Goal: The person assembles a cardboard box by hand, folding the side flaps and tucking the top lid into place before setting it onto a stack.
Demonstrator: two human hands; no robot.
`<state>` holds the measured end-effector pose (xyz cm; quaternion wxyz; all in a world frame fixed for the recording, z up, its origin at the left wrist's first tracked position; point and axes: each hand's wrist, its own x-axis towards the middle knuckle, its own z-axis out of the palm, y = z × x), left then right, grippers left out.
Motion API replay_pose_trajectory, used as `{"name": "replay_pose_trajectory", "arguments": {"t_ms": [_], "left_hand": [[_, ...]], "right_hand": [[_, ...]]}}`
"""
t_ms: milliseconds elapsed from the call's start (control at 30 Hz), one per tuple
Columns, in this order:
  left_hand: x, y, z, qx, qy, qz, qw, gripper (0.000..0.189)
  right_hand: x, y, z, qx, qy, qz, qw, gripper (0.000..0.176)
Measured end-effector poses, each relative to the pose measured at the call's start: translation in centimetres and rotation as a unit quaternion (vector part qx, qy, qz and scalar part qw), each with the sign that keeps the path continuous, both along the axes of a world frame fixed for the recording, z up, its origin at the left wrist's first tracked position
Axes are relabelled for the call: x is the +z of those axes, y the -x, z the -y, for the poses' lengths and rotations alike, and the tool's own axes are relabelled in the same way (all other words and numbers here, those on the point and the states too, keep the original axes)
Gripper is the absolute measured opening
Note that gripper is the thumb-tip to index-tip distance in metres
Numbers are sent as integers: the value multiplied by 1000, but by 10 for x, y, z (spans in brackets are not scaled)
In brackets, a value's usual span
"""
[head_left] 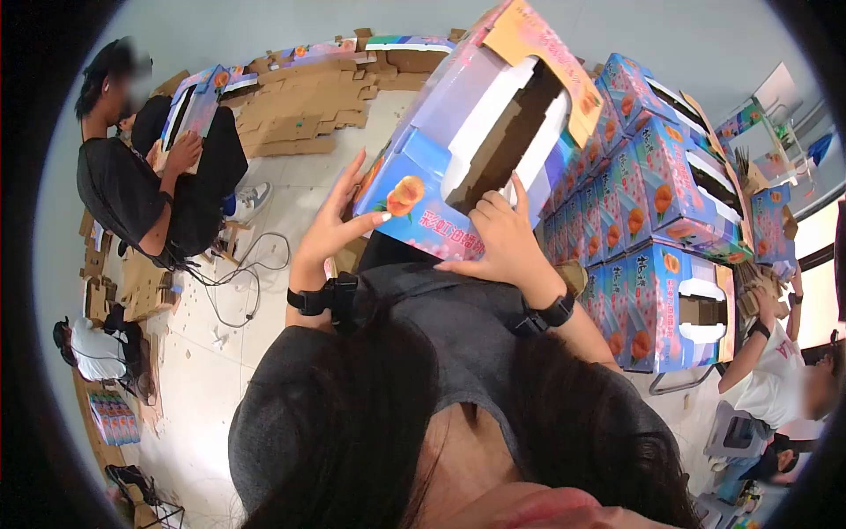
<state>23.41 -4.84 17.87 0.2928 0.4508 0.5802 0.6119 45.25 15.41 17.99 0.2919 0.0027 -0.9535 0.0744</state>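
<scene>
Honestly, the left hand point(330, 225), fingers open, should steady the carton point(476, 123) by its side edge while the right hand point(514, 251), fingers spread, presses gently.

Box point(432, 166) looks like glossy printed card, sheets point(295, 110) at 11 o'clock just matt cardboard, floor point(198, 414) smooth shiny tile.

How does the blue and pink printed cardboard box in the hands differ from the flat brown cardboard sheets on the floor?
Colour: the printed box is blue and pink with fruit pictures; the brown sheets look plain. Shape: the printed box is hollow with a long opening; the brown sheets lie flat. Contact: left hand and right hand touch the printed box, not the brown sheets. Both look like cardboard.
</scene>
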Motion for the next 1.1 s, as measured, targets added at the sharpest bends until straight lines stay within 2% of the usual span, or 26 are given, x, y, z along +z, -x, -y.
{"name": "replay_pose_trajectory", "arguments": {"t_ms": [100, 200, 300, 367, 400, 500, 567, 600, 633, 667, 700, 767, 867, 967, 1100], "left_hand": [[-1, 1, 3, 14, 42, -21, 999, 97], [2, -1, 4, 14, 61, -75, 995, 101], [-7, -11, -9, 61, -110, -46, 991, 106], [-26, 21, -26, 101, -113, 21, 988, 103], [-27, 23, -26, 111, -129, 25, 985, 100], [-10, 14, -16, 119, -189, -5, 975, 95], [-8, 16, -8, 116, -194, 2, 974, 94], [-9, 17, -4, 113, -186, 17, 976, 94], [-10, 13, -4, 132, -201, 15, 971, 78], [-8, 8, -2, 160, -184, -4, 970, 71], [-2, 7, -4, 188, -168, -24, 967, 65], [9, 1, -6, 228, -152, -27, 961, 49], [5, 3, 0, 169, -130, -53, 976, 51], [2, 1, -1, 179, -142, -79, 970, 57], [-1, 0, -5, 164, -145, -85, 972, 58]], "right_hand": [[-24, 14, -10, -11, 13, -50, 999, 67], [-36, 17, -18, -8, 4, -103, 995, 64], [-30, 7, -28, 3, -31, -150, 988, 63], [-17, -6, -34, 6, -66, -184, 981, 63], [-4, -14, -36, 4, -98, -203, 974, 64], [48, -59, -44, -37, -149, -149, 977, 76], [81, -98, -45, -59, -139, -160, 976, 80], [100, -120, -37, -94, -115, -165, 975, 80], [105, -138, -36, -115, -146, -235, 954, 80], [137, -172, -21, -185, -107, -163, 963, 76], [139, -195, -29, -218, -179, -156, 947, 72], [144, -223, -20, -321, -181, -136, 920, 60], [138, -264, -18, -495, -276, -103, 817, 54], [140, -296, -13, -614, -247, -22, 749, 54], [138, -332, -17, -651, -172, 2, 739, 60]]}}
